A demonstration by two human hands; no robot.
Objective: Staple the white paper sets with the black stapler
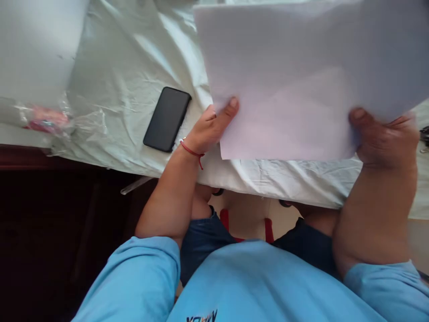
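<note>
A large sheet of white paper (pixel 301 71) is lifted above the table, filling the upper right of the view. My left hand (pixel 209 127), with a red thread around the wrist, pinches the sheet's lower left edge, thumb on top. My right hand (pixel 385 136) grips the lower right edge, thumb pressed on the paper. The fingers under the sheet are hidden. The paper's far part runs out of frame.
A black phone (pixel 166 119) lies face down on the table's white crinkled cloth (pixel 134 67), left of my left hand. A clear plastic bag with something pink (pixel 47 118) sits at the table's left edge. Dark furniture lies below left.
</note>
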